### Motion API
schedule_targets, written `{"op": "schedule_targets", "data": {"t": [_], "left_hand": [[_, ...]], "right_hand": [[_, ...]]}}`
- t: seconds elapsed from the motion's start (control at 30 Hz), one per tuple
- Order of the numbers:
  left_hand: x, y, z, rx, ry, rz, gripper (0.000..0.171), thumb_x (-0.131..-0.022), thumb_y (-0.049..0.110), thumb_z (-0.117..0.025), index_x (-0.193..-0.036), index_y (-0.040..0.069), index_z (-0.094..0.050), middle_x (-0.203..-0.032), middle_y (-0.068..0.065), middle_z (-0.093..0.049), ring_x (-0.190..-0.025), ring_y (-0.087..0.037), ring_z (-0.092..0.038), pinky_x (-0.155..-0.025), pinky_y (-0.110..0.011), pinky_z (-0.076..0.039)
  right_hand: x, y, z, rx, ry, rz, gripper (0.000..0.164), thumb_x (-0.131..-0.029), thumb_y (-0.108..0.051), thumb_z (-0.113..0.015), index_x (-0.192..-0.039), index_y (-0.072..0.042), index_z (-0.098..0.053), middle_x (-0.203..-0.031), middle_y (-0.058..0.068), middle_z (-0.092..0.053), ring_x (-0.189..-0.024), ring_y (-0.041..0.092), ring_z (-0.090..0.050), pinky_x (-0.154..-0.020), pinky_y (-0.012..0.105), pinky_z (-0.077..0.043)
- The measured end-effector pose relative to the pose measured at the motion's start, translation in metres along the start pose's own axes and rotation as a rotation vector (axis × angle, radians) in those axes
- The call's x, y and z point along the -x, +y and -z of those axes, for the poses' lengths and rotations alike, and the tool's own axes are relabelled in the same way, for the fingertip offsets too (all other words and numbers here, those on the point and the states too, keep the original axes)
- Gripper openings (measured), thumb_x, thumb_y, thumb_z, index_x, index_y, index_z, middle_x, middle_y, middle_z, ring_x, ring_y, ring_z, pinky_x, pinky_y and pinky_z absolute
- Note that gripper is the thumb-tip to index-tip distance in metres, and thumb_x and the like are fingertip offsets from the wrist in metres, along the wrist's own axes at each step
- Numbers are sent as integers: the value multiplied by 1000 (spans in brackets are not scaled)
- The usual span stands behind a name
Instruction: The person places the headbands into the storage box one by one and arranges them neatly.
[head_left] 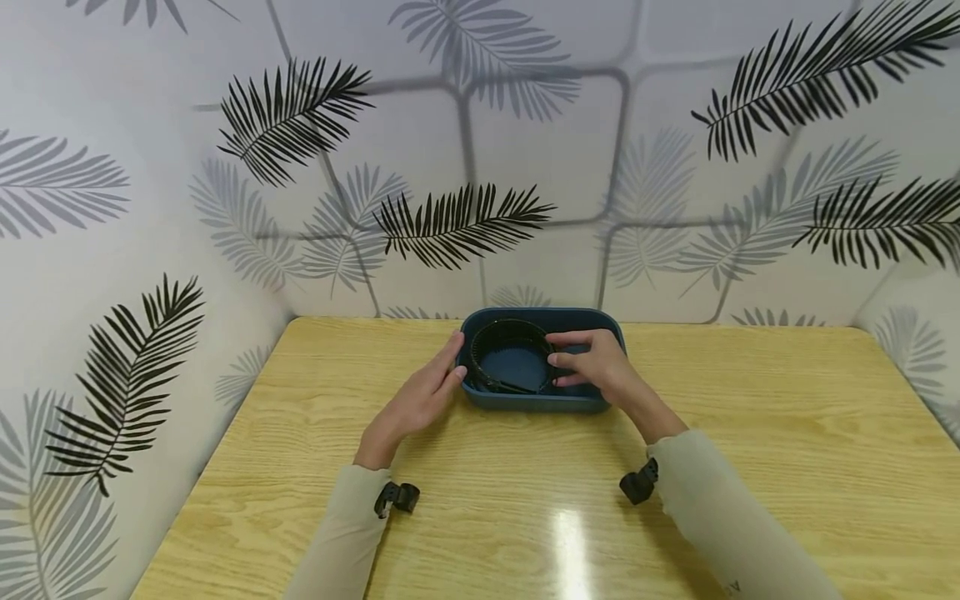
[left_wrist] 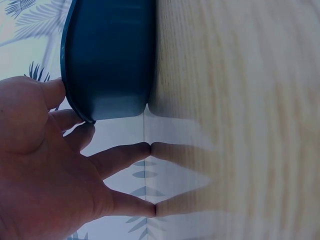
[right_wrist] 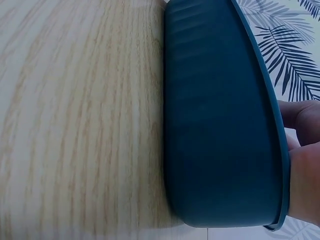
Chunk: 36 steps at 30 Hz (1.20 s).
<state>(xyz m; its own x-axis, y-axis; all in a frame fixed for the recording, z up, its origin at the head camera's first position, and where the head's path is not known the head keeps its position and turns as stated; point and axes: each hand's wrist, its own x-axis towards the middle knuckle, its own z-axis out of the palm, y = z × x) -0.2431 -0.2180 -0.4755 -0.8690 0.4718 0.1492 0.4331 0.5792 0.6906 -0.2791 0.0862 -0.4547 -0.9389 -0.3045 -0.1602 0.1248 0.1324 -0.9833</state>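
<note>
A dark blue oblong tub [head_left: 536, 403] with rounded corners stands on the wooden table. Inside its left half lies a black belt [head_left: 491, 382], coiled into a ring with fine ridges along the band. My left hand [head_left: 422, 402] rests against the tub's left end, its thumb and fingertips at the rim. In the left wrist view two spread, fairly straight fingers of that hand reach down to the tabletop. My right hand [head_left: 598, 363] reaches over the tub's right side and pinches the coil's right edge. The tub's wall [right_wrist: 220, 120] hides those fingertips in the right wrist view.
The light wooden table [head_left: 487, 492] runs back to a wall [head_left: 540, 167] printed with feather-like leaves. The tub stands at the table's back edge, close to this wall. Both sleeved wrists carry small black cameras [head_left: 639, 483].
</note>
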Motion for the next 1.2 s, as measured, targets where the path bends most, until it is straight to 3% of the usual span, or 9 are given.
{"op": "schedule_targets", "data": {"t": [0.33, 0.63, 0.87, 1.03, 1.2], "left_hand": [[-5, 3, 1, -1, 3, -8, 60, -114, 21, -38, -164, 0, -12, -170, -14, -8, -156, -28, -12, -125, -47, -17], [-5, 6, 0, -13, -1, -10, 59, -114, 19, -38, -163, -2, -12, -170, -16, -9, -156, -29, -12, -125, -47, -17], [-4, 6, -2, -8, -1, -6, 60, -114, 18, -38, -163, -2, -12, -170, -17, -9, -156, -30, -12, -125, -48, -17], [-3, 5, -1, -12, -9, 1, 59, -114, 19, -38, -163, -2, -12, -170, -16, -9, -156, -30, -12, -125, -47, -17], [0, 1, 0, -9, -6, 11, 59, -114, 19, -38, -163, -2, -12, -170, -16, -9, -156, -30, -13, -125, -48, -17]], "right_hand": [[0, -6, 3, 50, 13, -4, 43, -99, 5, -64, -141, 9, -57, -149, 27, -50, -121, 38, -63, -77, 40, -62], [0, -5, 3, 71, 16, -3, 43, -101, 1, -63, -143, 7, -56, -147, 26, -51, -131, 41, -54, -75, 38, -63], [2, -3, 4, 70, 41, 10, 41, -101, 0, -63, -141, 6, -59, -142, 26, -53, -126, 41, -58, -76, 37, -63], [6, -4, 6, 29, 108, 71, 37, -100, 3, -62, -137, 9, -61, -134, 29, -56, -113, 34, -66, -75, 36, -63], [13, -8, 11, -5, 130, 139, 36, -102, 0, -60, -137, 10, -60, -140, 29, -55, -113, 30, -66, -78, 34, -62]]}}
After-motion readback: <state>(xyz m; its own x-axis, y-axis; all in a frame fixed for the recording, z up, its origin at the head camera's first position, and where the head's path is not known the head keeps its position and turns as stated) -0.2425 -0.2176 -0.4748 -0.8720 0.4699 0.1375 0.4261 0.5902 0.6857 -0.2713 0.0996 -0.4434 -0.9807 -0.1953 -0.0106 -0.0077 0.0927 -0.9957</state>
